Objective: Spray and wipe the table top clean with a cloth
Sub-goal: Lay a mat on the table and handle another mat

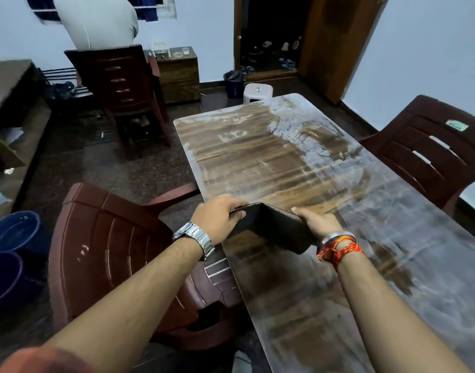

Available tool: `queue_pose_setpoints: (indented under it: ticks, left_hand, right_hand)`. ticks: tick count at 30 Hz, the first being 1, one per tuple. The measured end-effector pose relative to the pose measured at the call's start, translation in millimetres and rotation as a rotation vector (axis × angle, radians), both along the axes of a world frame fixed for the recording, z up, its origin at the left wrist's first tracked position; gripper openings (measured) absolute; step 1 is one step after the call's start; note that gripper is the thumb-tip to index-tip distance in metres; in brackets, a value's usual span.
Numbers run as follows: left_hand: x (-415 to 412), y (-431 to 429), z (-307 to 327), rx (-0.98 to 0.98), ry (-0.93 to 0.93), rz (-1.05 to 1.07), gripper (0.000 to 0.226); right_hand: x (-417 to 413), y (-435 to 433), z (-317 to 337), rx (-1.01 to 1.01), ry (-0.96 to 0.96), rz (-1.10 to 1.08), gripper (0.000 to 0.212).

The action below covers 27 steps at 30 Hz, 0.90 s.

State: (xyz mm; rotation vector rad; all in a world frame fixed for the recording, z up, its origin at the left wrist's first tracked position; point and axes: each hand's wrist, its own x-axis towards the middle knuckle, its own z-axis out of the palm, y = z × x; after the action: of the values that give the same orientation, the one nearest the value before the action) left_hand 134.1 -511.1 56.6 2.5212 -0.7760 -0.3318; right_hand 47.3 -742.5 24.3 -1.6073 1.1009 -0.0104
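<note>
Two bare forearms reached forward from the bottom edge, where the elbows were cut off. The left hand (220, 218) and the right hand (316, 221) each gripped one end of a dark folded cloth (274, 225), held between them above the near left edge of the table (247, 154). The left hand's fingers curled over the cloth's edge. The right hand's thumb lay on top, with its fingers hidden beneath the fabric. The cloth's lower corner hung toward the tabletop, and contact could not be made out. A metal watch (195, 237) circled the left wrist, and red and orange threads (341, 249) wrapped the right.

The wood-grain tabletop carried pale, blurred streaks along its far end and right side. Its near right corner ran out of frame.

A brown plastic chair (109, 238) stood just beside the table's left edge, under the left arm. Another chair (424, 146) stood at the right side, partly cut off. A third chair (123, 76) stood well apart, holding a seated person (96, 20) seen from behind, the head out of view.

At lower left, two blue tubs (14, 230) were clipped by the frame, and their contents were unclear. A dark bin (234, 83) lined with a bag stood beside a white stool (257, 92) past the table's far end, and its contents were hidden.
</note>
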Motion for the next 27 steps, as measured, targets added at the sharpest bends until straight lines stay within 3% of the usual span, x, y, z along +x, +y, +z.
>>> queue_pose_setpoints:
  ticks: [2, 5, 7, 9, 11, 14, 16, 18, 21, 23, 25, 27]
  left_hand:
    - [14, 0, -1, 0.118, -0.031, 0.028, 0.039]
    - [28, 10, -6, 0.263, 0.005, 0.271, 0.088]
    - [42, 17, -21, 0.141, 0.221, 0.523, 0.115]
    - [59, 22, -37, -0.111, 0.497, 0.735, 0.123]
    - [72, 25, -53, -0.363, 0.604, 0.84, 0.1]
    - [86, 25, -76, -0.339, 0.495, 0.829, 0.059]
    - [91, 24, -86, -0.26, 0.452, 0.846, 0.066]
    - [100, 21, -101, -0.302, 0.463, 0.863, 0.074]
    - [106, 10, -122, -0.374, 0.429, 0.835, 0.053]
    - [108, 4, -133, -0.367, 0.381, 0.857, 0.053]
    - [111, -2, -144, -0.341, 0.376, 0.867, 0.055]
    - [113, -7, -157, -0.284, 0.415, 0.859, 0.061]
  right_hand:
    - [22, -7, 0, -0.031, -0.075, -0.001, 0.03]
    - [42, -12, -10, 0.085, -0.294, -0.033, 0.051]
    - [53, -13, -17, 0.081, -0.354, -0.079, 0.053]
    - [61, -13, -23, 0.031, -0.373, -0.094, 0.053]
    - [66, -9, -25, -0.03, -0.357, -0.082, 0.054]
    - [79, -11, -32, -0.03, -0.335, -0.05, 0.051]
    - [87, -17, -37, -0.073, -0.335, -0.007, 0.049]
    - [96, -23, -45, -0.143, -0.347, 0.051, 0.049]
    - [112, -30, -61, -0.263, -0.374, 0.119, 0.048]
    - [128, -36, -71, -0.333, -0.342, 0.14, 0.047]
    - [144, -44, -86, -0.382, -0.276, 0.167, 0.054]
    - [154, -46, -103, -0.563, -0.065, 0.229, 0.065]
